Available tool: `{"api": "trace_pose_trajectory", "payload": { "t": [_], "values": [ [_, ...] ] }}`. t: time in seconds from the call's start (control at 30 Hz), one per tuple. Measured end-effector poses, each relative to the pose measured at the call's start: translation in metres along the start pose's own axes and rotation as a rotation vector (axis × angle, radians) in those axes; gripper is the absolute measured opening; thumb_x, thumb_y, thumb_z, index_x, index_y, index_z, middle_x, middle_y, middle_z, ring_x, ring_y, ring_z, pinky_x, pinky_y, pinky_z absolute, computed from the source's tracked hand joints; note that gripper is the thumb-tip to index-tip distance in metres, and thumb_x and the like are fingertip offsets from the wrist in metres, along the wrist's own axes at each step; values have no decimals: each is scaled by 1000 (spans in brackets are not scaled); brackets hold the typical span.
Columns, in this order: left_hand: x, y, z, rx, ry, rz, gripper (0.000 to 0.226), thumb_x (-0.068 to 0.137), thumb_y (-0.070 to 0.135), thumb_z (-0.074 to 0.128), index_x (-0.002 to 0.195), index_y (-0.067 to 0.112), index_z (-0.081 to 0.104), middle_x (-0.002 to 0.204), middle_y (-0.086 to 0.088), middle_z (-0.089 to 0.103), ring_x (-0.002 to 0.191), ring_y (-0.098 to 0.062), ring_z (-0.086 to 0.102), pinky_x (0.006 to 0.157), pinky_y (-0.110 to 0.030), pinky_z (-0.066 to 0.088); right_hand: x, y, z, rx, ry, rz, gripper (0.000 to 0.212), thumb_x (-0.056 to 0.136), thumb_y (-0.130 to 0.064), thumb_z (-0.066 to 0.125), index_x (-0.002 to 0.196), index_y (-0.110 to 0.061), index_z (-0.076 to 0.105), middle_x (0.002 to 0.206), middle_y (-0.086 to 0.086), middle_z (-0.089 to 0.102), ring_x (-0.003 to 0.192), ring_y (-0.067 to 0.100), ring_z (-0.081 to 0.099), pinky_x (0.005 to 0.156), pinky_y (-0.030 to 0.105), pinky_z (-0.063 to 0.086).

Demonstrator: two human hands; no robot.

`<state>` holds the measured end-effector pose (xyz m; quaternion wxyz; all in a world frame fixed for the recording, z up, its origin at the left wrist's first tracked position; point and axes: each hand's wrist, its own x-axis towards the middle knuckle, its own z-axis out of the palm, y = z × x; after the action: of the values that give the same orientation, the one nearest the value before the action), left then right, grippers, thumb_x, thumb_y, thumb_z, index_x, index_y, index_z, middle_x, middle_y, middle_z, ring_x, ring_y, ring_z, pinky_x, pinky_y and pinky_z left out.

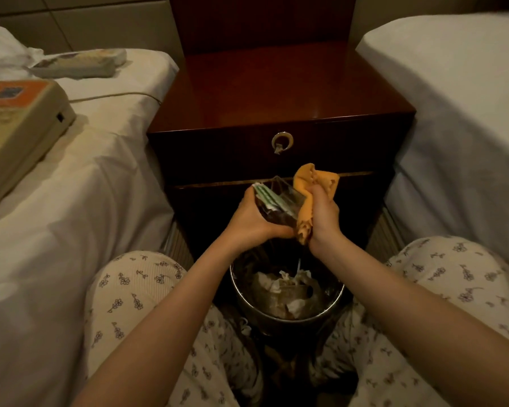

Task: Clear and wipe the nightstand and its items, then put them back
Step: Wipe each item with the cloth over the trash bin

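1. Lying on the left bed, the telephone is off the nightstand worktop; clearing seems done, return pending.
2. Left hand fingers grip a clear holder.
3. Right hand fingers press an orange cloth against it.
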<state>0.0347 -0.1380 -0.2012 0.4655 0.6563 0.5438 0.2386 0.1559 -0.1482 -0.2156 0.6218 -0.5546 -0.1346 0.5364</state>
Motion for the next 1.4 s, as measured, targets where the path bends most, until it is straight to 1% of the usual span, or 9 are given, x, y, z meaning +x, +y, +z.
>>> {"api": "trace_pose_trajectory", "payload": {
  "t": [0.2, 0.33, 0.6, 0.67, 0.87, 1.03, 1.2, 1.3, 1.4],
  "values": [
    [-4, 1, -12, 41, 13, 72, 93, 66, 10, 83, 143, 20, 33, 112, 8, 60, 96, -8, 61, 87, -25, 51, 12, -24, -6, -77, -121, 24, 9, 87, -23, 53, 89, -16, 58, 85, 10, 62, 79, 27, 63, 77, 39, 52],
    [-8, 1, -18, 94, -19, 118, 72, 65, 12, 84, 129, 19, 52, 83, 0, 66, 68, -9, 65, 63, -22, 58, 13, -33, -8, -146, -288, 122, 13, 88, -19, 43, 83, -13, 54, 70, 7, 56, 63, 22, 56, 65, 29, 46],
    [-3, -2, -11, 68, 135, 79, 51, 63, 31, 85, 96, 18, 48, 69, 10, 54, 54, -2, 53, 41, -10, 39, 26, -18, -12, -21, -163, 146, 24, 98, -30, 42, 99, -13, 59, 85, 8, 63, 77, 21, 61, 67, 33, 51],
    [1, -5, -11, 22, 206, 48, 53, 63, 35, 84, 96, 18, 47, 80, 8, 55, 65, -4, 55, 44, -13, 41, 31, -13, -10, -101, -132, 156, 29, 96, -33, 47, 111, -11, 60, 95, 10, 66, 86, 24, 63, 72, 34, 52],
    [1, -11, 0, 107, 131, 82, 95, 46, 55, 80, 129, 25, 44, 125, 5, 53, 116, -14, 51, 95, -35, 48, 35, -7, -5, -166, -97, 120, 36, 92, -34, 53, 118, -9, 60, 111, 16, 67, 99, 32, 66, 89, 45, 53],
    [1, -9, 2, -6, -98, 112, 75, 60, 31, 87, 124, 20, 49, 116, 12, 59, 110, -7, 56, 95, -29, 49, 33, -16, -8, -122, -50, 63, 31, 91, -33, 56, 113, -11, 59, 98, 11, 66, 87, 25, 65, 74, 34, 54],
    [-4, -10, 8, 32, -48, 176, 62, 68, 33, 81, 122, 21, 53, 108, 13, 60, 100, -4, 57, 80, -22, 51, 22, -14, -5, -192, -52, -44, 19, 94, -33, 50, 89, -17, 59, 77, 2, 61, 73, 18, 61, 66, 29, 50],
    [-4, -12, 10, 46, -23, 187, 56, 71, 36, 78, 120, 23, 55, 97, 21, 58, 88, 6, 55, 65, -10, 45, 22, -2, 0, -310, 39, -225, 28, 95, -38, 45, 110, -18, 57, 98, 5, 64, 91, 22, 63, 86, 38, 52],
    [2, -17, 13, 53, 32, 192, 63, 69, 38, 79, 123, 19, 55, 109, 11, 62, 100, -5, 59, 77, -18, 49, 14, 8, 4, -370, 55, -354, 43, 96, -38, 45, 136, -22, 41, 127, 9, 53, 114, 25, 55, 99, 46, 45]
  ]
}}
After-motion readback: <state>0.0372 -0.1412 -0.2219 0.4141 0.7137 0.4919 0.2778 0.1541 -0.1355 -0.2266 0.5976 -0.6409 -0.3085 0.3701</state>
